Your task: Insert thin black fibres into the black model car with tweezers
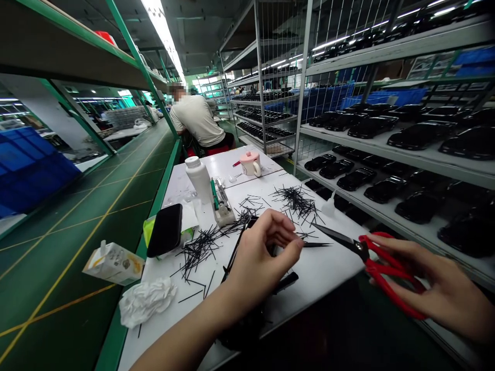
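My right hand holds red-handled scissors at the right of the table, with its fingers in the handle loops and the blades apart, pointing left. My left hand is closed over the middle of the table, thumb and fingertips curled towards each other. What it grips, if anything, I cannot make out. A dark pointed tip shows just right of its thumb. Beneath this hand lies a glossy black part, mostly hidden. Thin black strips lie about in a left pile and a right pile.
Along the left table edge are a drink carton, crumpled tissue and a phone. Further back stand a white bottle, a tool holder and a lidded mug. Racks of black model cars line the right. A person sits ahead.
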`<control>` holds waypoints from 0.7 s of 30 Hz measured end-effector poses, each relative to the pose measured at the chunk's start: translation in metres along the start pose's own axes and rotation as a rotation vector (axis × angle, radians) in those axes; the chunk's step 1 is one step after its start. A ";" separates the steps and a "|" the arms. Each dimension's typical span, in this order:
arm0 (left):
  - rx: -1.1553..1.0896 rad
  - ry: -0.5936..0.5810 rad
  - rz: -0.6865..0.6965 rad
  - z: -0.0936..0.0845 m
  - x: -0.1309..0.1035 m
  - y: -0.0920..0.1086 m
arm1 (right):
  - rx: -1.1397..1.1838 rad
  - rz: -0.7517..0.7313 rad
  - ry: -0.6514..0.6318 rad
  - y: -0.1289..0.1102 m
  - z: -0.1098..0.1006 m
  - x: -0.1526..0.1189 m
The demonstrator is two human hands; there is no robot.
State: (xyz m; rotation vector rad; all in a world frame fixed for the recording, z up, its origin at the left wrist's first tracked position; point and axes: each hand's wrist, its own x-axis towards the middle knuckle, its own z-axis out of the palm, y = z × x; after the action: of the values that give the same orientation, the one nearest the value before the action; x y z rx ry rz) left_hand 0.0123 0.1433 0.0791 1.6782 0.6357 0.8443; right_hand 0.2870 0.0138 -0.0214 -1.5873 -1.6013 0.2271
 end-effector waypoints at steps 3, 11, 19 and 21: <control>0.010 -0.009 0.035 0.001 -0.003 0.001 | -0.031 -0.096 -0.038 -0.002 0.006 -0.006; 0.048 0.014 0.031 -0.001 -0.005 0.006 | -0.180 -0.275 0.068 -0.017 0.010 0.000; 0.065 0.020 0.094 0.002 -0.006 0.005 | -0.163 -0.288 0.148 -0.024 0.023 -0.004; 0.069 0.018 0.103 0.002 -0.006 0.005 | -0.154 -0.301 0.150 -0.024 0.024 -0.006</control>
State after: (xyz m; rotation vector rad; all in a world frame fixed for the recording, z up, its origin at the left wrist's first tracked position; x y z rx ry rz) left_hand 0.0104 0.1367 0.0820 1.7793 0.6005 0.9201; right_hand 0.2523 0.0149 -0.0232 -1.4156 -1.7455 -0.1763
